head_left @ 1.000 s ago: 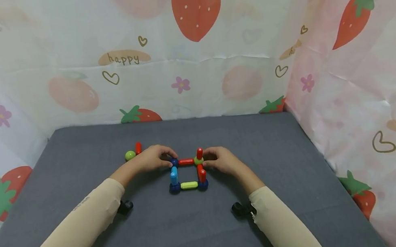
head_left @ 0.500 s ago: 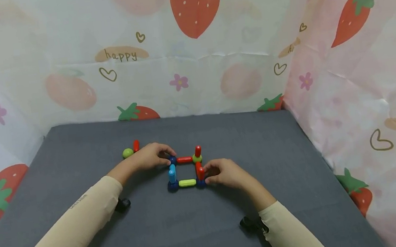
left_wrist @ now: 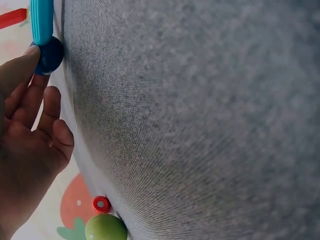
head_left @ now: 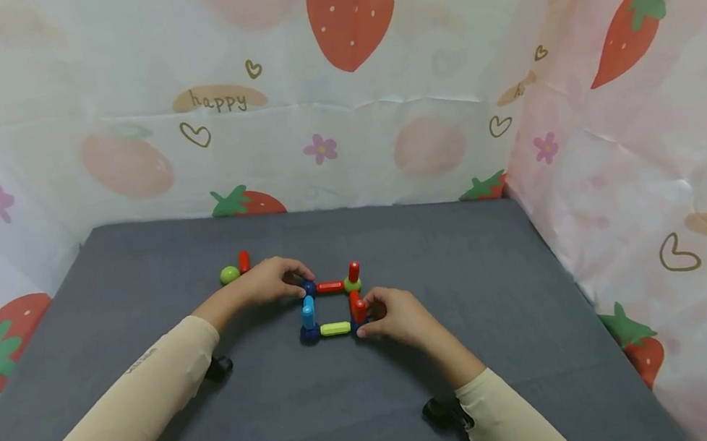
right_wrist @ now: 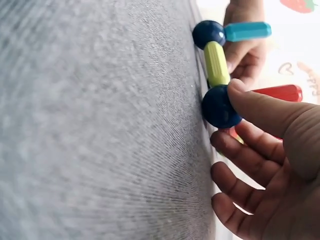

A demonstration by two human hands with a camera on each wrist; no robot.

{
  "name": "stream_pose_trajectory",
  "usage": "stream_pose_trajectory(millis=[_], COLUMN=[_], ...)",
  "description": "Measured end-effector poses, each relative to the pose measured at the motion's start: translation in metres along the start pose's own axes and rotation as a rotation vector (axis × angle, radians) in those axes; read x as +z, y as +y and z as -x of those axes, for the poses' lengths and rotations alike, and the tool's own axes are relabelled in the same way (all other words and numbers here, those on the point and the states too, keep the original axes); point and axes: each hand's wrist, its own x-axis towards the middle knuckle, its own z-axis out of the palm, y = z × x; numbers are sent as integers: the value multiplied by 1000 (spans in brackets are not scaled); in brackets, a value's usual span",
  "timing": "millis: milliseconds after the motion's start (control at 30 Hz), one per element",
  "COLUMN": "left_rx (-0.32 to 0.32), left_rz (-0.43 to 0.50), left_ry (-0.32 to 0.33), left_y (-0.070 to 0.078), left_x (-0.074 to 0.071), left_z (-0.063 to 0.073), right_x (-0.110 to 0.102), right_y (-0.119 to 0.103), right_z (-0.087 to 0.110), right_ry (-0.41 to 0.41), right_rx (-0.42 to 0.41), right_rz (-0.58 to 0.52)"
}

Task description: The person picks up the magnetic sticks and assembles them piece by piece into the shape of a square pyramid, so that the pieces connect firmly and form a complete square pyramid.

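Observation:
A square frame of magnetic rods and balls lies mid-table. My left hand (head_left: 271, 279) pinches the dark blue ball (left_wrist: 50, 56) at its back left corner, thumb on one side and fingertips behind. At the front right corner, thumb and fingers of my right hand (head_left: 398, 313) grip another dark blue ball (right_wrist: 220, 107), with a red rod (head_left: 360, 311) standing on it. A yellow-green rod (head_left: 335, 329) links it to the front left ball (head_left: 310, 335), which bears an upright light blue rod (head_left: 308, 316). The back right corner is a green ball (head_left: 352, 285) topped by a red rod (head_left: 353, 271).
Behind my left forearm lie a loose green ball (head_left: 229, 274) and a red rod (head_left: 244, 261), partly hidden in the head view. Grey cloth (head_left: 271, 419) covers the table. Strawberry-print curtains (head_left: 436, 80) close off its back and sides.
My right hand has moved from the green back right ball toward me to the front right blue ball and taken hold of it. The left hand keeps its place at the back left ball.

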Motion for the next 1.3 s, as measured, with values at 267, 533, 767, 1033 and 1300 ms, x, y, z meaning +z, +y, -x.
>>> stream_pose_trajectory(millis=[267, 533, 767, 1033, 1300], left_rx=[0, -34, -96, -155, -185], left_rz=[33, 29, 34, 46, 53], left_ry=[7, 68, 132, 202, 241], left_y=[1, 3, 13, 29, 44], left_x=[2, 7, 21, 43, 57], left_z=[13, 27, 41, 53, 60], right_x=[-5, -2, -5, -12, -19], right_y=[8, 4, 6, 11, 18], right_z=[-8, -14, -26, -45, -62], right_ry=[16, 84, 99, 74, -13], right_rx=[38, 56, 44, 57, -26], right_rz=[-26, -10, -49, -91, -51])
